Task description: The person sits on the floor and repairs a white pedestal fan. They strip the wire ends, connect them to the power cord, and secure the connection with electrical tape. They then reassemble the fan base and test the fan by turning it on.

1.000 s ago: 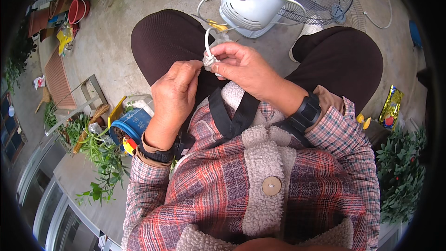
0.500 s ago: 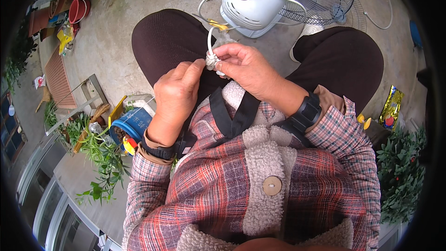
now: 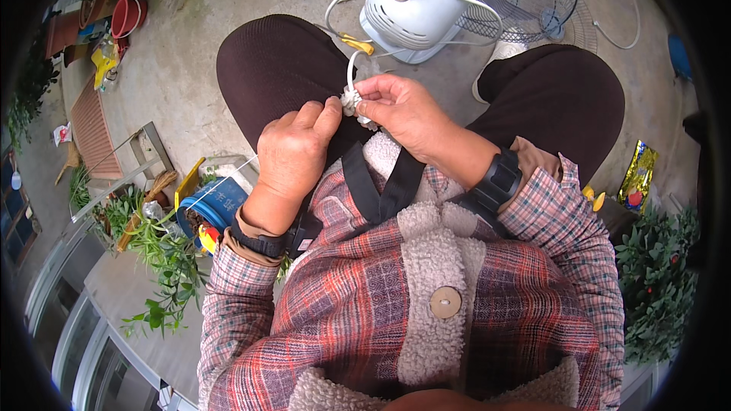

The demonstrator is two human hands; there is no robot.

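White knot (image 3: pixel 351 103) above the lap, a cord loop (image 3: pixel 351 68) rising from it. Right hand (image 3: pixel 410 116): thumb and fingers closed on knot. Left hand (image 3: pixel 295 143): fingers curled, tips at knot's left side; cannot tell whether anything is pinched. Fan (image 3: pixel 426 11) beyond

White bundle (image 3: pixel 351 101), white cord (image 3: pixel 351 68), white string (image 3: pixel 228 177). The coat (image 3: pixel 343 312) is plaid in red, orange and purplish grey, with cream trim (image 3: pixel 430 342) and a tan button (image 3: pixel 445 303). Sleeves (image 3: pixel 560 217) finely checked in pink, white and dark green. Trousers (image 3: pixel 282 68) dark brown, straps (image 3: pixel 364 183) black. The fan (image 3: pixel 422 11) is pale grey, the pot (image 3: pixel 221 202) blue with whitish marks, the bucket (image 3: pixel 127 19) red, the packet (image 3: pixel 640 167) gold with a red patch
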